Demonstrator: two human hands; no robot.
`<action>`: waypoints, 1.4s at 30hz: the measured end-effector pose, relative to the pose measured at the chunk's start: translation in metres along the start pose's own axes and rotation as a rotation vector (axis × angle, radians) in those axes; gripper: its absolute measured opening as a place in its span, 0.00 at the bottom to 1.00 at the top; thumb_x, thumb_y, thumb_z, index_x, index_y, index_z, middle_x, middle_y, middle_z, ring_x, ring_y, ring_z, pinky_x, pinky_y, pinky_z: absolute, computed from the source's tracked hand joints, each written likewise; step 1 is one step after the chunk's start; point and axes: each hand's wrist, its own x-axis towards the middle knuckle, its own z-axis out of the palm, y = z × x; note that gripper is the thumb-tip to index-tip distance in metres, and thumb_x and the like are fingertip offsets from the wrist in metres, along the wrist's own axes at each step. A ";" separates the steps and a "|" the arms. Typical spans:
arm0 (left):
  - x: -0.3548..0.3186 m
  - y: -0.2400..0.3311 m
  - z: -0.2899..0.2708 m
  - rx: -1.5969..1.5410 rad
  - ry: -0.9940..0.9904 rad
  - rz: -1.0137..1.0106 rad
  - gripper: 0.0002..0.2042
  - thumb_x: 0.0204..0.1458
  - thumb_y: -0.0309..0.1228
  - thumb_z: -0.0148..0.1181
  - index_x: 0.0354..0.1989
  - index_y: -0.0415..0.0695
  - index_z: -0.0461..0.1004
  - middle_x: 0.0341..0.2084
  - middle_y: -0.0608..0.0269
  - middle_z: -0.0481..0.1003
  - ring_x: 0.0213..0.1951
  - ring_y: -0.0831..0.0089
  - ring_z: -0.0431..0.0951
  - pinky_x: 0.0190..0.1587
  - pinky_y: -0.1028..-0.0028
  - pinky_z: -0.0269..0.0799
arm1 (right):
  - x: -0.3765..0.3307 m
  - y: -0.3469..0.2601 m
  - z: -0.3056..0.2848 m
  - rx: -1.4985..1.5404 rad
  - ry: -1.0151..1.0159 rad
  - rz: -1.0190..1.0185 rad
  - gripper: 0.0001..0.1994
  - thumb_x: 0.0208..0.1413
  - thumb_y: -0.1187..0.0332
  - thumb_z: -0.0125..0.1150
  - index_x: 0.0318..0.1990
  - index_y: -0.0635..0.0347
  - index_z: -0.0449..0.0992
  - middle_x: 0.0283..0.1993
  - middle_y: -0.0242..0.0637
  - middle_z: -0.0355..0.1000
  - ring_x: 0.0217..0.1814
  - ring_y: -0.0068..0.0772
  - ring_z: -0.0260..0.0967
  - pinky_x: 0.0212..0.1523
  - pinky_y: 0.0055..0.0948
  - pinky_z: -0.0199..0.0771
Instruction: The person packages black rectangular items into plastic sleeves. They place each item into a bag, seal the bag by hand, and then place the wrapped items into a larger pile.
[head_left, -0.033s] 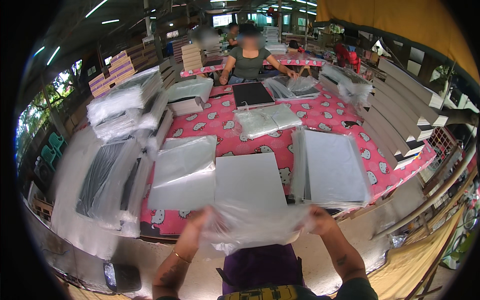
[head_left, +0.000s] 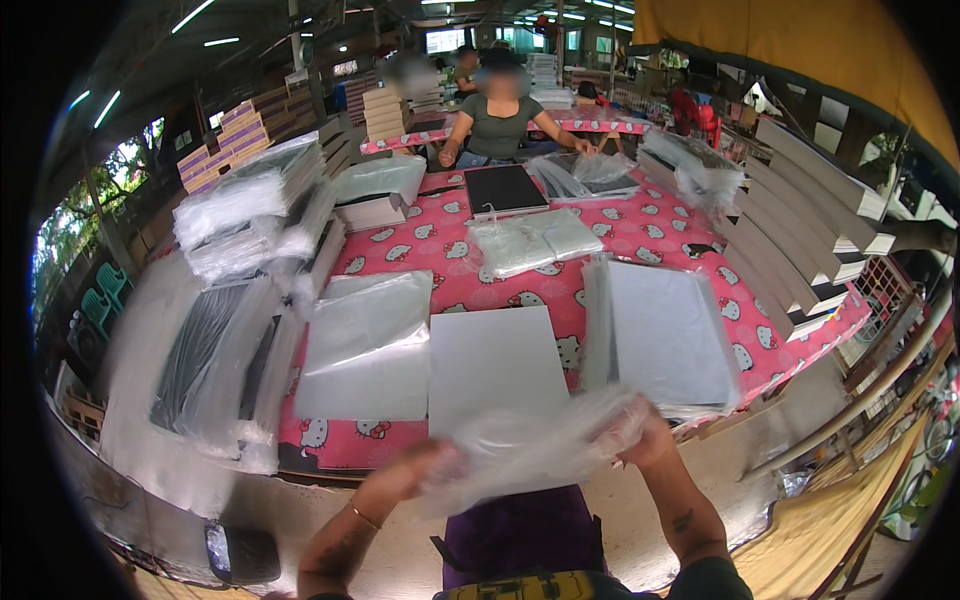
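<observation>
A clear plastic bag (head_left: 530, 440) stretches between my two hands, crumpled and blurred by motion. My left hand (head_left: 425, 465) is closed on its left end, and my right hand (head_left: 645, 432) grips the right end. Under and beyond the bag, a flat white sheet or board (head_left: 497, 360) lies on the pink patterned tablecloth (head_left: 500, 292), its near edge partly covered. To its left rests a plastic-wrapped flat pack (head_left: 368, 350). On the right is a pile of white sheets in clear plastic (head_left: 668, 335).
Plastic-wrapped stacks (head_left: 225, 350) crowd the left side. Tall stacks of thick grey-white boards (head_left: 800, 230) rise at the right. A black board (head_left: 505, 190) and a plastic bundle (head_left: 535, 240) lie farther back. Across the table sits another person (head_left: 498, 130), one hand at some plastic sleeves.
My left hand has moved right and slightly down, my right hand slightly up. The bag between them now slants up toward the right.
</observation>
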 end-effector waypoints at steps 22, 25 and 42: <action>-0.054 -0.037 -0.017 -0.476 0.190 0.030 0.16 0.42 0.18 0.52 0.44 0.37 0.71 0.27 0.56 0.74 0.24 0.70 0.74 0.28 0.74 0.70 | -0.063 0.064 0.012 -0.659 0.445 0.254 0.16 0.49 0.77 0.56 0.48 0.61 0.70 0.35 0.36 0.70 0.35 0.21 0.67 0.35 0.22 0.67; -0.063 -0.100 0.006 0.008 0.575 0.021 0.16 0.46 0.18 0.49 0.46 0.37 0.70 0.25 0.56 0.74 0.23 0.74 0.73 0.27 0.76 0.69 | -0.076 0.099 0.028 -0.997 0.821 0.132 0.21 0.51 0.80 0.50 0.55 0.60 0.67 0.28 0.38 0.69 0.22 0.22 0.66 0.23 0.21 0.67; -0.090 -0.039 0.021 -0.286 0.418 0.350 0.14 0.48 0.21 0.56 0.45 0.41 0.67 0.40 0.57 0.74 0.40 0.69 0.75 0.42 0.71 0.73 | -0.083 0.036 0.045 -0.222 0.502 -0.018 0.14 0.50 0.73 0.57 0.45 0.61 0.67 0.43 0.42 0.71 0.40 0.34 0.71 0.40 0.33 0.74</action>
